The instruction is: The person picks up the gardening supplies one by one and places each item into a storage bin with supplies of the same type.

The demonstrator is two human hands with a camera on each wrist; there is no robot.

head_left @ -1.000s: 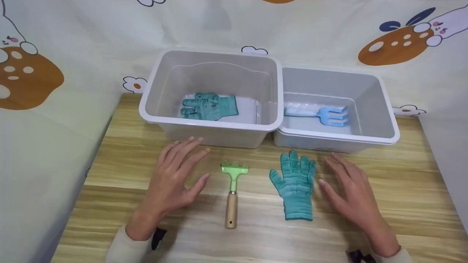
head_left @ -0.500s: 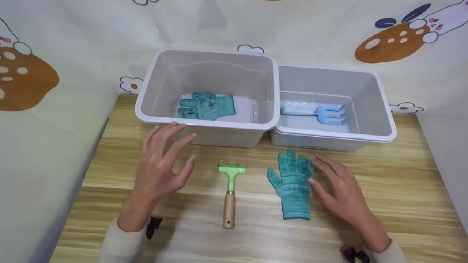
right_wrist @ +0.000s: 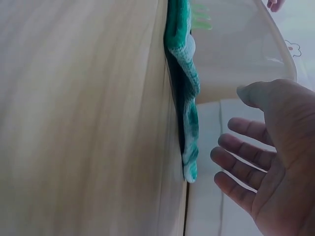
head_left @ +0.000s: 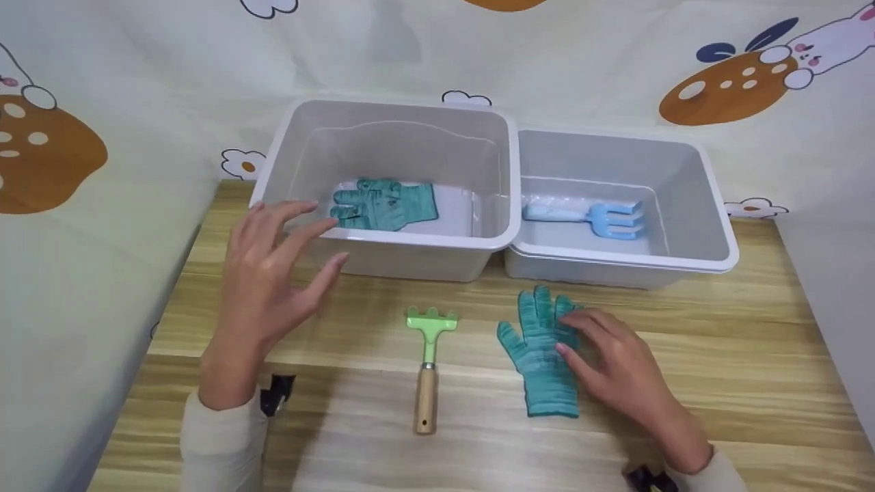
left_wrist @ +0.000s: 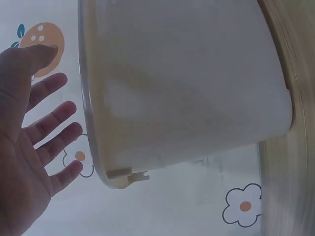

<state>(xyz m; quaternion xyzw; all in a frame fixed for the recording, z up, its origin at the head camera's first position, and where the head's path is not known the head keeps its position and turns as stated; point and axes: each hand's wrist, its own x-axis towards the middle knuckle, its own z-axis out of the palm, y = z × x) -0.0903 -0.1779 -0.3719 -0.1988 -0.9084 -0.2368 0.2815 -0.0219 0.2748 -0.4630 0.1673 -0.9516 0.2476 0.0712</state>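
Observation:
My left hand (head_left: 270, 273), fingers spread and holding nothing, hovers at the front left of the larger grey bin (head_left: 383, 240). In the left wrist view the fingers stay apart from the bin's rim (left_wrist: 88, 108). Inside that bin lies a teal glove (head_left: 393, 205). Above the right edge of a second teal glove (head_left: 547, 369), flat on the table, my right hand (head_left: 618, 365) is held with loosely bent fingers. A gap shows between this hand and the glove (right_wrist: 189, 98) in the right wrist view. Between the hands lies a green hand rake (head_left: 427, 369) with a wooden handle.
A lower grey bin (head_left: 629, 261) adjoins the larger one on the right and contains a blue hand fork (head_left: 605, 220). The wooden table (head_left: 369, 458) meets a patterned cloth wall (head_left: 383, 55) behind the bins.
My left hand has risen forward and left toward the larger bin's rim. My right hand has moved left, from beside the table glove to over its edge. The gloves and tools stay put.

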